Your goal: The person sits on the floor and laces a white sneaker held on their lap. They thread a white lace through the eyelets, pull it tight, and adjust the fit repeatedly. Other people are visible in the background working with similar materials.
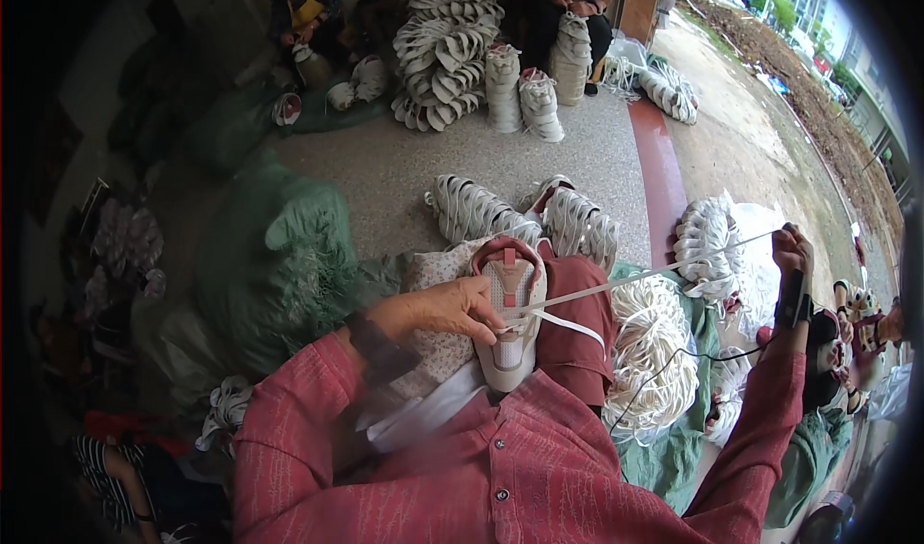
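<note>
A white and beige shoe upper (507, 347) with a dark red lining and tongue tab rests across my lap, its toe toward me. My left hand (462, 310) is closed at the left side of its lacing, thumb and fingertips pinching the shoe there. From the eyelets a flat white shoelace (654, 272) runs taut up to the right. My right hand (791, 252), raised far out to the right, is closed around that lace. Another length of lace loops loosely over my right thigh.
A bundle of white laces (654, 351) lies on green sacking at my right. Nested shoe uppers (481, 207) lie ahead, with taller stacks (448, 53) at the back. A full green sack (274, 255) stands left. Other people (306, 14) sit working around me. A thin black cord (693, 353) hangs right.
</note>
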`<state>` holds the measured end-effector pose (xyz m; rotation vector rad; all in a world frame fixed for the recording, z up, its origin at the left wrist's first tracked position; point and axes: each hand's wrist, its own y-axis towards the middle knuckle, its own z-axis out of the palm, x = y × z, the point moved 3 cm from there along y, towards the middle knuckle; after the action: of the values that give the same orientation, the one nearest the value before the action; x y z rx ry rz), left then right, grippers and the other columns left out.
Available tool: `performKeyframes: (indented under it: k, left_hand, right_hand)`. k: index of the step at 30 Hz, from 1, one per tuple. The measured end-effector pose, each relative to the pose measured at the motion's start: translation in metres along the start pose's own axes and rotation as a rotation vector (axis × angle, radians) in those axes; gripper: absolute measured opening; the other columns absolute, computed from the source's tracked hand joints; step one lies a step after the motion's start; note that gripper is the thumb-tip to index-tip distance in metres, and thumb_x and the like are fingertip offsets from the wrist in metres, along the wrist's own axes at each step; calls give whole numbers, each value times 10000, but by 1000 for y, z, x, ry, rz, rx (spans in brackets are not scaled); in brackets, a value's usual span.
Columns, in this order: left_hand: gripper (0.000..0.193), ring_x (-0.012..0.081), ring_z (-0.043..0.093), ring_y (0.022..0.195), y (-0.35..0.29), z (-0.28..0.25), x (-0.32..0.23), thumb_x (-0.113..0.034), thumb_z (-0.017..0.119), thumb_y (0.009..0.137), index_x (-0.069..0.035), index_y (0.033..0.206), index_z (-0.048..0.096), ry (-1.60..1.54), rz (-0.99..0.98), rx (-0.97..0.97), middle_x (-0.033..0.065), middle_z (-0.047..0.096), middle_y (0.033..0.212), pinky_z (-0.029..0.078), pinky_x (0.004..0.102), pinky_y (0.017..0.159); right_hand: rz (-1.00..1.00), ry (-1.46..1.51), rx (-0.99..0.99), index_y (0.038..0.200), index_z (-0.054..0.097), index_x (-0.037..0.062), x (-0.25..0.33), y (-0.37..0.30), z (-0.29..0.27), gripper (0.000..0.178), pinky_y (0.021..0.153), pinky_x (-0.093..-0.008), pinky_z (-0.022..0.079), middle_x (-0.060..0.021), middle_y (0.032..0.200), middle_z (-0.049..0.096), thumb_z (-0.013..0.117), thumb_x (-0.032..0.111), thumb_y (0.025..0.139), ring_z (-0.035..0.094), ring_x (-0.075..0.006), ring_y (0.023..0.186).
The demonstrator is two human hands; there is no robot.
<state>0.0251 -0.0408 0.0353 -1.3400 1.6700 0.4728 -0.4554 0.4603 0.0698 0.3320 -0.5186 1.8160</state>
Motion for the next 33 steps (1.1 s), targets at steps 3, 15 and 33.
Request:
performKeyframes:
  k: [3,15,33]
  left_hand:
    - [394,183,521,994,-1,3,-2,-312,782,825,-171,1185,703,-3,11,-69,36,488,1018,446,311,840]
    - [529,229,670,785,57,97,-46,-120,605,827,19,1332,529,1006,310,-462,186,591,1209,546,336,666]
    - [274,66,538,594,-96,-36,-81,-279,597,998,-27,932,684,-720,149,-370,59,679,790,421,215,511]
  right_hand:
    - [15,16,80,837,421,75,37,-7,-21,159,485,-279,386,1,637,377,420,30,989,331,-128,485]
    - [15,-213,510,1504,317,19,-21,-133,88,495,913,-341,518,-164,1320,593,434,-8,1024,617,-207,1011]
    - [172,-35,393,1427,423,15,-3,-113,3,373,646,-285,451,-70,968,574,396,65,1058,498,-138,715]
